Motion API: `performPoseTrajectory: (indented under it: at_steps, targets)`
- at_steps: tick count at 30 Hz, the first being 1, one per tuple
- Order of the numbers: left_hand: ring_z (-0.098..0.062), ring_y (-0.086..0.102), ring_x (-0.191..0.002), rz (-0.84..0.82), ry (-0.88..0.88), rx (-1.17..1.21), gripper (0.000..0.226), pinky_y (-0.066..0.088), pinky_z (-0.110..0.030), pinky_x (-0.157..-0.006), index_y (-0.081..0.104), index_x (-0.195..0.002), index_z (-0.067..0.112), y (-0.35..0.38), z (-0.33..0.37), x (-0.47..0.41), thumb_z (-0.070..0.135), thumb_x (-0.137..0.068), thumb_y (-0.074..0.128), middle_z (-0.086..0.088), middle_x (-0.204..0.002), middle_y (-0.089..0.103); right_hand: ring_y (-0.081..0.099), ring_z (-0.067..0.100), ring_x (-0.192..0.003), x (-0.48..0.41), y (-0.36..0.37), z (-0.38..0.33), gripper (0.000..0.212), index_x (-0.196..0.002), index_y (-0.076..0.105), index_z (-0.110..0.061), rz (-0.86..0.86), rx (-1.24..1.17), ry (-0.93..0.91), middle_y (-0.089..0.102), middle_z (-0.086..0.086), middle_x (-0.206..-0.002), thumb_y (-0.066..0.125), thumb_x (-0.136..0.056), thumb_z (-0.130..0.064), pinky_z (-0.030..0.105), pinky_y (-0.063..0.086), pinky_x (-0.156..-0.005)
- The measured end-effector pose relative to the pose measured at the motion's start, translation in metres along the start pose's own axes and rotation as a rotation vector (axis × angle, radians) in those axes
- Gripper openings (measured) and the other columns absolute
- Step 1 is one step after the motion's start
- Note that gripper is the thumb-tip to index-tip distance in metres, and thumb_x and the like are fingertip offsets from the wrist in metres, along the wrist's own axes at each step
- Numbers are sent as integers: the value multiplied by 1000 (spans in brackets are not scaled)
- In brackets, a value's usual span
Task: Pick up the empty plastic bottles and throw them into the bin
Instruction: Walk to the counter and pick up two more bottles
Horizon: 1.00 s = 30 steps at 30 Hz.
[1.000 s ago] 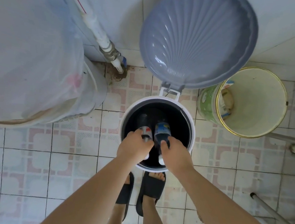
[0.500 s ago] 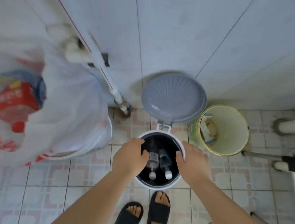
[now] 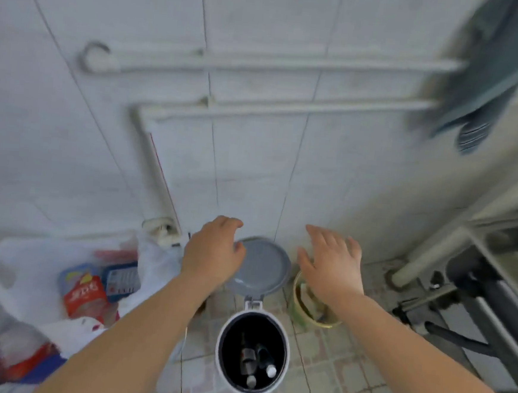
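Note:
A white bin (image 3: 220, 348) with a black inside stands on the tiled floor, its grey lid (image 3: 263, 266) tipped up against the wall. Two plastic bottles (image 3: 254, 362) with white caps lie inside it, side by side. My left hand (image 3: 213, 250) hovers high above the bin to the left of the lid, fingers loosely curled and holding nothing. My right hand (image 3: 331, 264) is raised to the right of the lid, fingers spread, palm down, also holding nothing.
A white plastic bag (image 3: 68, 277) of packaging sits at the left. A yellow-rimmed bucket (image 3: 302, 305) stands right of the bin, partly behind my right hand. Pipes (image 3: 274, 107) run along the wall. A metal frame (image 3: 476, 294) stands at the right.
Both hands let go of the bottles, which now lie in the bin, and rose away from it. The view pulled back and up, so the bin looks much smaller.

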<state>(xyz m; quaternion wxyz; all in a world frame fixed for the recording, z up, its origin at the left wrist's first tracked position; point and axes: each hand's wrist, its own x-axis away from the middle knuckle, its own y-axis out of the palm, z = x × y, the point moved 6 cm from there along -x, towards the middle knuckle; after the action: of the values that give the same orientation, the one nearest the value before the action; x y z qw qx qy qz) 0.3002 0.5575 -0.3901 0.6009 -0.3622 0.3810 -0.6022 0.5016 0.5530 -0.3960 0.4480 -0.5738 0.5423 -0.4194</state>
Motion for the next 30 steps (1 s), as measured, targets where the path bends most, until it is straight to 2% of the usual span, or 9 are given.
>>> performPoseTrajectory:
  at_steps: [7, 14, 21, 26, 30]
  targets:
    - [-21, 51, -116, 148, 273, 54, 41, 47, -37, -89, 51, -129, 22, -117, 150, 21, 29, -89, 50, 4, -135, 51, 33, 18, -137, 69, -173, 29, 52, -144, 32, -21, 290, 33, 97, 40, -2, -148, 34, -96, -43, 43, 14, -116]
    - [-18, 51, -115, 170, 566, 98, 41, 47, -35, -87, 50, -129, 24, -162, 311, 98, 30, -89, 51, 8, -135, 49, 33, 21, -138, 194, -308, 107, 54, -144, 30, -20, 520, 108, 258, 42, -1, -147, 36, -96, -44, 41, 19, -116]
    - [-25, 53, -114, 181, 808, 185, 38, 45, -36, -87, 56, -122, 22, -138, 484, 221, 28, -84, 56, 0, -127, 56, 36, 25, -134, 392, -390, 213, 54, -142, 33, -18, 664, 153, 485, 43, 2, -145, 42, -94, -40, 39, 29, -109]
    - [-25, 57, -105, 43, 1018, 276, 37, 43, -33, -76, 54, -123, 21, -87, 603, 354, 30, -87, 53, 2, -129, 54, 40, 25, -131, 574, -420, 286, 54, -140, 37, -17, 707, 268, 746, 46, 3, -142, 46, -92, -40, 40, 32, -107]
    - [-25, 53, -113, -78, 1210, 327, 40, 46, -37, -86, 55, -124, 20, -45, 683, 474, 28, -85, 55, -1, -129, 55, 40, 23, -132, 723, -431, 323, 53, -139, 38, -19, 769, 309, 990, 46, 2, -142, 45, -92, -41, 38, 30, -108]
